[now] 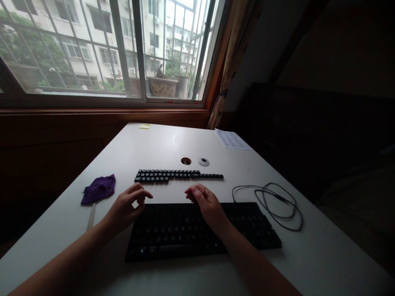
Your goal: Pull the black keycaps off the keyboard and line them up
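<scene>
A black keyboard lies on the white desk, several of its keys showing below my hands. My left hand is over its top left corner, thumb low and index finger reaching out to the right, with a gap between them and nothing seen in it. Above the keyboard's top edge, my right hand has its fingers curled and pressed together at the tips. Whatever they may hold is hidden. Just beyond both hands, loose black keycaps stand in neat rows on the desk.
At left lies a purple cloth, with a pale thin stick by it. A coiled black cable is at right. Farther back are a cable hole, its round cover, a printed sheet and a yellow note.
</scene>
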Tool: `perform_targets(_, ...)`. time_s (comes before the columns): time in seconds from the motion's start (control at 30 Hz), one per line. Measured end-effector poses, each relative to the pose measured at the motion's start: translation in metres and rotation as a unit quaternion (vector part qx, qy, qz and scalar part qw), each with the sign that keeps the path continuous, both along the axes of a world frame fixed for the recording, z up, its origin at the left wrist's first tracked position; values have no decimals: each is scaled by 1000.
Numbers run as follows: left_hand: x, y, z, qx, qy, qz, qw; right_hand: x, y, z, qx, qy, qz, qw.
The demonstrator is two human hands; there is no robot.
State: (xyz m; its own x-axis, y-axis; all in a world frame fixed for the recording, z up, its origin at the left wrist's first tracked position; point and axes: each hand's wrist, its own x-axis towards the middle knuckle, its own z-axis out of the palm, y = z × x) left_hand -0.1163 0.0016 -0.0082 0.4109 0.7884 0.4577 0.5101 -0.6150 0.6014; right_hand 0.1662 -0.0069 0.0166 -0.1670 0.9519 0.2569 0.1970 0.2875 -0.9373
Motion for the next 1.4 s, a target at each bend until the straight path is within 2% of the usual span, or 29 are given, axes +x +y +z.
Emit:
perform_targets(0.1,1,0,1,4,3,0,1000,7,2,-1,84,-136,-63,985)
perform_targets(0.2,1,-1,2,6,7,5,1000,12,2,1,91,-182,-73,976)
perform_targets(0.6,-1,1,-4,3,1,-15,1000,4,-11,-1,111,-184,-52,975)
perform_targets(0.83,-1,2,-4,-2,13,-14,1000,3,-14,1,157,-213,-68,962)
perform_targets(1.4,3,1,-3,12,14,3,1000,-8,-18,0,154,-275,-36,948)
